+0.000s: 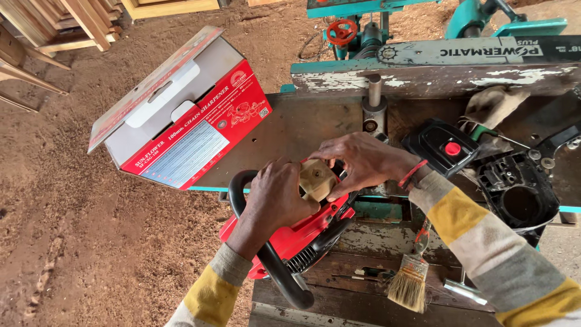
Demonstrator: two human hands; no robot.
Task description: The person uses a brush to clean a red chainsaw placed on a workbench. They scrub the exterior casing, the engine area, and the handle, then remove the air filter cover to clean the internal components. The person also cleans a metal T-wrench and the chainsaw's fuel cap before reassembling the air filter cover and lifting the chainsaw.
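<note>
A red chainsaw body (302, 233) with a black loop handle (275, 269) lies on the edge of a worn workbench (302, 127). My left hand (275, 197) grips the top of the body beside a beige plastic air filter (316, 179). My right hand (357, 160) pinches that filter from above and the right. Both sleeves are striped grey and yellow.
An open red and white cardboard box (181, 121) stands at the bench's left. A black cover with a red button (442, 146), a black casing (517, 188), a guide bar (478, 51) and a cloth lie right. A paintbrush (411, 278) rests below. Sawdust floor (78, 212) at left.
</note>
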